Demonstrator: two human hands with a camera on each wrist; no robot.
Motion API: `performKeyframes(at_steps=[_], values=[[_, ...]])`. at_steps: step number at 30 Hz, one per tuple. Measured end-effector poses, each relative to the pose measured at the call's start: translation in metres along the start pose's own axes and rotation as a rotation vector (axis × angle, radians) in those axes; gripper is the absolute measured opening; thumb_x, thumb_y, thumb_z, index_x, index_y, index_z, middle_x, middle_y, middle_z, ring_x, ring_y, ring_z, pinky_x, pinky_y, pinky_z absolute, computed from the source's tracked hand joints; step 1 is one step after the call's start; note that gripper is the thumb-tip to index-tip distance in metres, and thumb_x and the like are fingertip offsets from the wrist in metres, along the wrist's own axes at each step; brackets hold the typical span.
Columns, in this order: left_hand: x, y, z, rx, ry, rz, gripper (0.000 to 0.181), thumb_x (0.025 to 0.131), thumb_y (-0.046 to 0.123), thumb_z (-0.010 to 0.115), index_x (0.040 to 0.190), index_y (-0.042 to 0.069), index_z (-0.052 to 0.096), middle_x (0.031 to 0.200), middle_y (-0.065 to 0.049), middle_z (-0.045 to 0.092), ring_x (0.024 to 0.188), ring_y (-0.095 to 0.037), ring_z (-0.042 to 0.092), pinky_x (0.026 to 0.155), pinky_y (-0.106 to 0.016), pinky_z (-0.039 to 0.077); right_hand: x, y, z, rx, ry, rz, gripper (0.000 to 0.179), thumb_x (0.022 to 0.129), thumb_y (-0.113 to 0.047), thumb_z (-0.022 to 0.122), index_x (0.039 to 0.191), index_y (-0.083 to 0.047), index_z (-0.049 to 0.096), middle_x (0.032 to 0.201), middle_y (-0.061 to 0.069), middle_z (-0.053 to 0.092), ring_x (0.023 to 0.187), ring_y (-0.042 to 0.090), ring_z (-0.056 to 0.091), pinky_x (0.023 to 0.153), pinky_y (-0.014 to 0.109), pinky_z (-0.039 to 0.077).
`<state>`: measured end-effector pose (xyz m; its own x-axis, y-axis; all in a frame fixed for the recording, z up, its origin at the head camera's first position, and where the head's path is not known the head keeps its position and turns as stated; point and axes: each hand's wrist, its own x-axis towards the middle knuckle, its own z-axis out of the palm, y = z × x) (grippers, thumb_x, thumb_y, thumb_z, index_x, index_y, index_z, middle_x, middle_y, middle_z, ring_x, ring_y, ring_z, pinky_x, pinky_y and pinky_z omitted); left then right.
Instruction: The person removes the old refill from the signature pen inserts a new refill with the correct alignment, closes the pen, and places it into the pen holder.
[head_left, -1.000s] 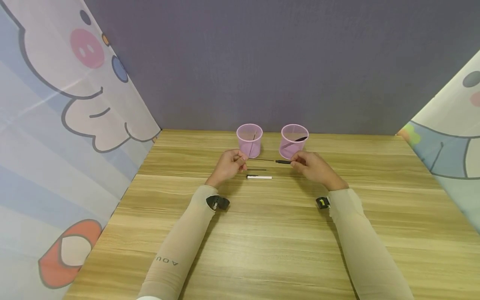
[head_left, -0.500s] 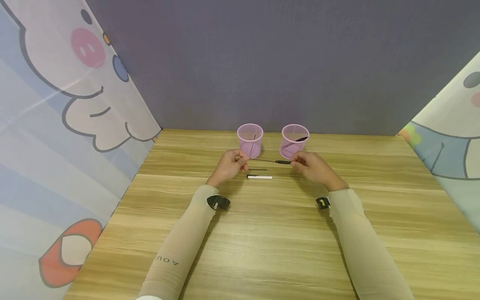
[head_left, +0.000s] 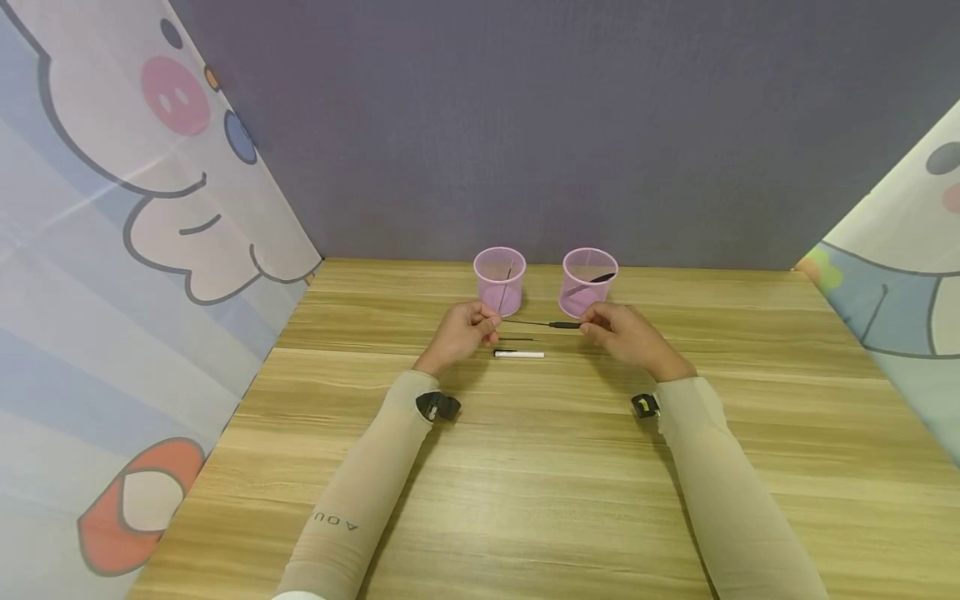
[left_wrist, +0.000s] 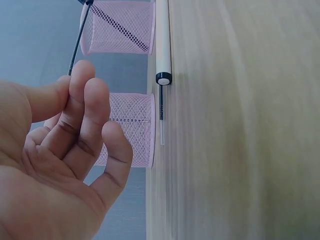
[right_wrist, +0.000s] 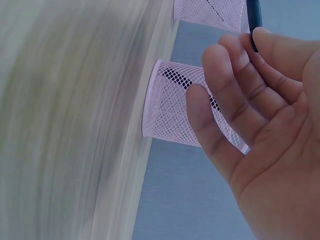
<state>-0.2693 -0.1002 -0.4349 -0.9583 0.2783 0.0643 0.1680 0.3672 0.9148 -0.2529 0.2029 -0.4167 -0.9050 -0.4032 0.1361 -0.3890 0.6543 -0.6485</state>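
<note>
Head view: the left hand [head_left: 461, 335] pinches a refill [left_wrist: 78, 45], the right hand [head_left: 632, 337] a black barrel [head_left: 565, 325], each grip closed at thumb and fingertip, at twelve and two o'clock from the white pen [head_left: 519, 355]; insertion appears underway, calling for straight, aligned feeding.

Left hand [head_left: 459, 335] to right hand [head_left: 628, 335]: passage barred by thin rod [head_left: 529, 322] and black barrel [head_left: 565, 325], end to end, raised above the surface [head_left: 540, 483]. Low down, near side: white pen [head_left: 520, 355] and loose refill [head_left: 517, 339] in the way. Behind: left cup [head_left: 514, 297] and right cup [head_left: 571, 303], narrow gap between; grey wall [head_left: 562, 125] closes far side. Dark stick [head_left: 602, 278] slants across right cup's mouth. Wide room between forearms [head_left: 367, 475], and outward of both cups to patterned side panels [head_left: 112, 317].
</note>
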Motion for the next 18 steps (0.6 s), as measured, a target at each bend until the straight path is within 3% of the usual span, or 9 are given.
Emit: performKeyframes(at_steps=[12,18], values=[[-0.0006,0.002,0.002,0.026,0.003,-0.006,0.01,0.101,0.01,0.063,0.099,0.002,0.068,0.08,-0.012,0.073,0.072,-0.018,0.071,0.067,-0.026,0.059,0.0006,-0.0006,0.0022,-0.004,-0.002,-0.009,0.008,0.102,-0.011,0.063,0.099,-0.004,0.067,0.086,0.014,0.067,0.076,0.017,0.057,0.067,0.027,0.049],[-0.0003,0.0008,0.0018,0.05,0.005,0.011,0.01,0.1,0.011,0.066,0.097,0.002,0.069,0.079,-0.011,0.074,0.072,-0.016,0.071,0.065,-0.024,0.056,0.0005,-0.0013,0.0025,-0.001,-0.005,-0.011,0.008,0.101,-0.011,0.064,0.099,-0.004,0.067,0.087,0.015,0.068,0.076,0.018,0.058,0.068,0.027,0.05]])
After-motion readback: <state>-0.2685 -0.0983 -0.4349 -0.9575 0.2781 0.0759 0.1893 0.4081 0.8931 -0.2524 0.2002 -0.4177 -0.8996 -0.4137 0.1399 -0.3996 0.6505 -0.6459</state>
